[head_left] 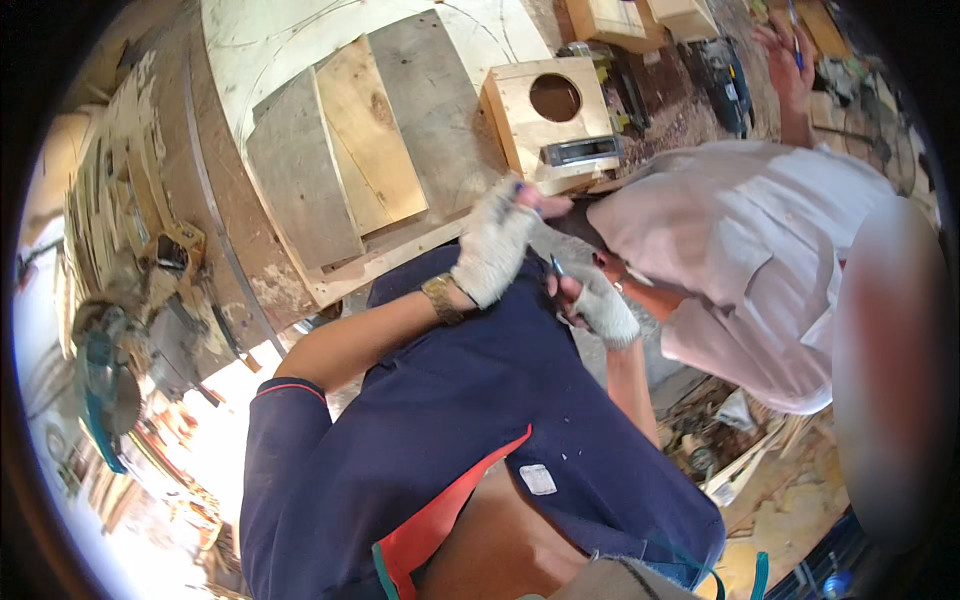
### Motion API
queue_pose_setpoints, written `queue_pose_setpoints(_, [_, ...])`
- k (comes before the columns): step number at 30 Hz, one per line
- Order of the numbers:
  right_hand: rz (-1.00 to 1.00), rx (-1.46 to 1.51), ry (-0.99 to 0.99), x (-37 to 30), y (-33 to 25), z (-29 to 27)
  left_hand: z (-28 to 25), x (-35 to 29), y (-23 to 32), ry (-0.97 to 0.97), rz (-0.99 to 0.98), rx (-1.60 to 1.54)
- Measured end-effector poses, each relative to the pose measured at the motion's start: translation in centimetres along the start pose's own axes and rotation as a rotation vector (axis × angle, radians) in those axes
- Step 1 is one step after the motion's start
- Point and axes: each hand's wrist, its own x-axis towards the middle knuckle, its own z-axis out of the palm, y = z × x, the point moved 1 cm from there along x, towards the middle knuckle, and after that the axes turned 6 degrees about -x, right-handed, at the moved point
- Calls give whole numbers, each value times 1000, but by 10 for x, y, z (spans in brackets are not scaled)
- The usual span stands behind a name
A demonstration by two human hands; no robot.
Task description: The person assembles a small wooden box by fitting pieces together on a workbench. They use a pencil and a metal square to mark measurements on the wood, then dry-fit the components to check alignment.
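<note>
My left hand [497, 245], in a whitish knit work glove with bare fingertips, is raised by the near edge of a wooden panel. A gold watch [442, 299] circles its wrist. Its fingers stretch to the right, slightly blurred, and a small dark blue spot shows by them. To the right and lower, my right hand [602, 308] wears a similar glove. Its bent fingers grip a thin pen [557, 266], tip pointing up and away. The panel [372, 140] has grey and pale boards on a frame. A wooden box [552, 110] with a round hole and a rectangular slot stands at its right.
A co-worker in a light shirt [750, 240] leans close on my right, one hand [790, 70] raised with a blue pen. A black-and-blue power tool [728, 88] lies beyond. At left are a teal circular saw [105, 400] and stacked wood strips [110, 215]. Scraps litter the floor at right.
</note>
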Motion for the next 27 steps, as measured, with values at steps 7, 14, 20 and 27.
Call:
queue_pose_setpoints(7, [-181, -505, 694, -30, -51, -57, 18, 5, 6, -369, 495, 963])
queue_pose_setpoints(14, [-618, -330, 572, 22, -160, -56, 71, 76, -33, -304, 914, 1339])
queue_pose_setpoints(20, [-641, -284, 341, 87, -192, -60, 71, 105, -65, -287, 771, 1415])
queue_pose_setpoints(27, [-415, -770, 408, 147, -187, -89, 68, 102, -68, -233, 869, 1526])
